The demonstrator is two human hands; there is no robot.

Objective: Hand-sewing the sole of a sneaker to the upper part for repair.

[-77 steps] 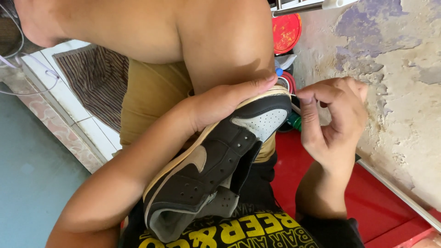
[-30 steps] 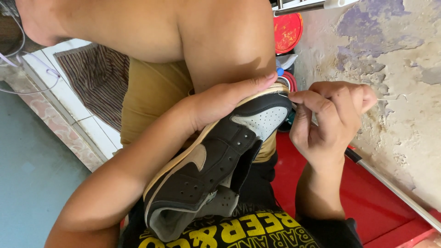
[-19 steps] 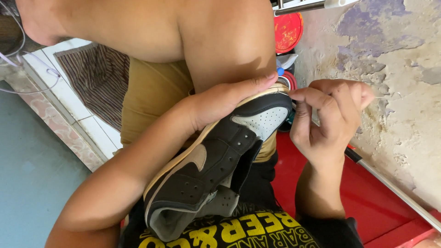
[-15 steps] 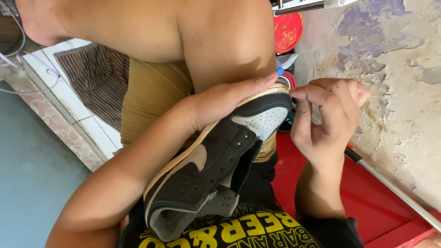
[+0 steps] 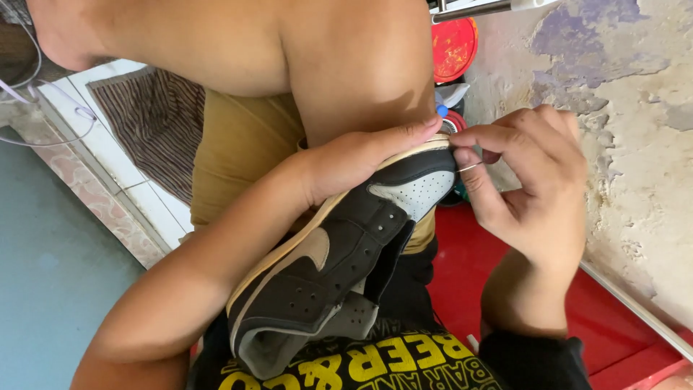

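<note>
— Since the earlier frames, what moved?

— Little: the right hand (image 5: 530, 195) has shifted slightly at the toe, fingers curling back in at about 2 o'clock of the view, while the shoe (image 5: 339, 253) stays put in the lap.

— Where does the shoe sit, exactly?

— Across the person's lap, sole edge up, pressed along the left forearm. The left hand (image 5: 361, 155) clamps the toe end, fingers laid over the cream sole rim.

— And the right hand's grip?

— Pinched shut on something very thin at the toe seam, likely a needle or thread (image 5: 471, 167); it is too fine to tell which.

— Which way does the shoe point?

— Its long axis runs from 7 o'clock to 1 o'clock, heel opening near the black shirt (image 5: 375, 361), the pale perforated toe toward the red bowl (image 5: 455, 40) and the flaking wall (image 5: 621, 87).

— What could go wrong?

— My judgement: the left fingertips lie just beside the stitching point, so a slip could prick them. A hard pull could also snap the strand or twist the shoe off the forearm.
</note>
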